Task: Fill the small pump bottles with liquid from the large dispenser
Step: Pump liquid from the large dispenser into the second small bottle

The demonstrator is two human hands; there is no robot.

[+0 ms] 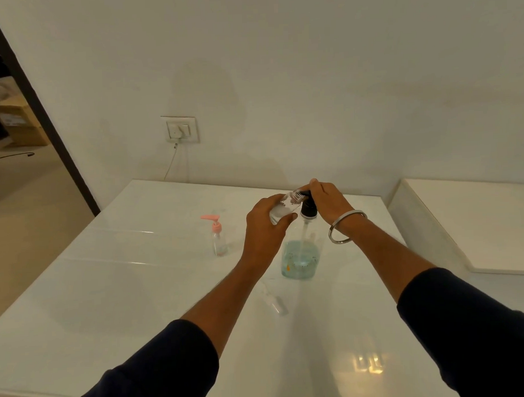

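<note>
Head view, looking down over a glossy white table [139, 291]; landmark for all places: the large dispenser [301, 256], a clear bottle standing upright near the table's middle, pale blue liquid filling only its lower part, a dip tube running down inside, a black pump head [308, 207] on top.

Left hand [266, 225] raised just left of the dispenser's top, fingers and thumb curled round a small clear bottle [285, 206]; bottle uncapped, tilted, its open threaded neck pointing right and meeting the black pump's nozzle; contents of this bottle too hard to judge.

Right hand [326, 200] on top of the pump head, fingers bent down over it, covering the plunger; whether pressing or only resting, cannot tell; a metal bangle [346, 226] around the right wrist, just right of the dispenser's neck; dark sleeves [159, 368] pushed back on both forearms.

Left of the dispenser, well apart from it, a second small clear bottle with a pink pump [217, 235], upright on the table, fill level unclear.

In front of the dispenser, nearer the camera, a clear pump top [274, 299] lying on its side on the table, partly blurred.

Behind the dispenser, on the white wall, a socket plate [179, 129] with a plug and a thin cable hanging down behind the table's far edge; to the right of the dispenser, a separate white surface [478, 220] beside the table; far left, a dark door frame [41, 111] opening onto another room.
</note>
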